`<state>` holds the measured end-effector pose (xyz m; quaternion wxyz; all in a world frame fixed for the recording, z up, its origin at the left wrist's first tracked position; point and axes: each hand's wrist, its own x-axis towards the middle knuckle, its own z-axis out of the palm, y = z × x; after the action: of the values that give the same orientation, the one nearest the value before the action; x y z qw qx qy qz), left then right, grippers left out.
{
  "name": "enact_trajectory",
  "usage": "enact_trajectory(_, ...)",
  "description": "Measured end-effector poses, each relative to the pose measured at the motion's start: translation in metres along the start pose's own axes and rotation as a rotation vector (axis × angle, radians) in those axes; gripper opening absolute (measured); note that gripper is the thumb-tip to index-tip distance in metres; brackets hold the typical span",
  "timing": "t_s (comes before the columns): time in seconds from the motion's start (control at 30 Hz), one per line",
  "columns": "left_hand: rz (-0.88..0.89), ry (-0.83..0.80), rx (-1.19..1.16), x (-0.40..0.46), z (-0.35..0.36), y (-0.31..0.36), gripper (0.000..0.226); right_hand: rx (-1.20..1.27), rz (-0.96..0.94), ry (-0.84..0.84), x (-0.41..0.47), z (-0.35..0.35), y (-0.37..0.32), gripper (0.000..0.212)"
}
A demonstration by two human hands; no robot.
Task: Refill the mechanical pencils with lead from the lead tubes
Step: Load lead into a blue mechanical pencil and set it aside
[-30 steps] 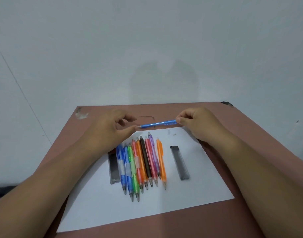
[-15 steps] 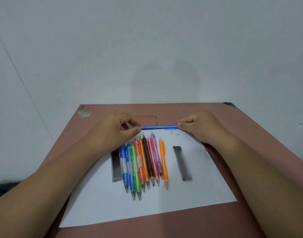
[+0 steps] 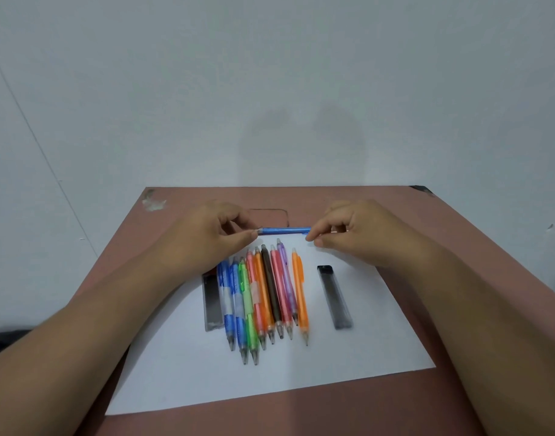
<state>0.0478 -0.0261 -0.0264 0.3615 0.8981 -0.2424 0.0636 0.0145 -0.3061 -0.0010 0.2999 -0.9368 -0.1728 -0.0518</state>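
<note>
Both lead tubes lie on the white paper [image 3: 207,379]: right lead tube [image 3: 335,297] looks to have dark leads inside, left lead tube [image 3: 212,302] is partly hidden under my wrist. Left hand [image 3: 203,237] and right hand [image 3: 354,231] pinch the blue pencil [image 3: 284,230] by its ends above the pencil row [image 3: 266,297]; its tips are covered.

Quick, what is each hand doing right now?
Left hand: pinches one end of the blue mechanical pencil.
Right hand: pinches the pencil's other end.
</note>
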Motion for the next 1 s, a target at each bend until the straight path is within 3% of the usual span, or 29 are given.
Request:
enact_trajectory(0.1,0.007,-0.005,-0.009,0.000,0.000,-0.001,0.011,-0.044,0.059,-0.152,-0.004,-0.008,0.000,0.011)
enact_trajectory(0.3,0.001,-0.002,0.013,0.000,0.000,0.001,0.012,-0.037,0.111,-0.422,-0.013,-0.025,-0.004,0.054)
enact_trajectory(0.47,-0.009,-0.013,0.019,0.000,0.000,0.003,0.012,-0.050,0.077,-0.507,-0.013,-0.023,-0.005,0.050)
enact_trajectory(0.77,0.038,-0.009,0.026,-0.002,-0.003,0.008,0.013,-0.005,0.112,-0.400,-0.014,-0.025,-0.003,0.032)
enact_trajectory(1.0,0.111,0.034,-0.125,-0.012,-0.005,0.019,0.027,0.210,0.085,-0.032,-0.011,-0.019,-0.006,0.031)
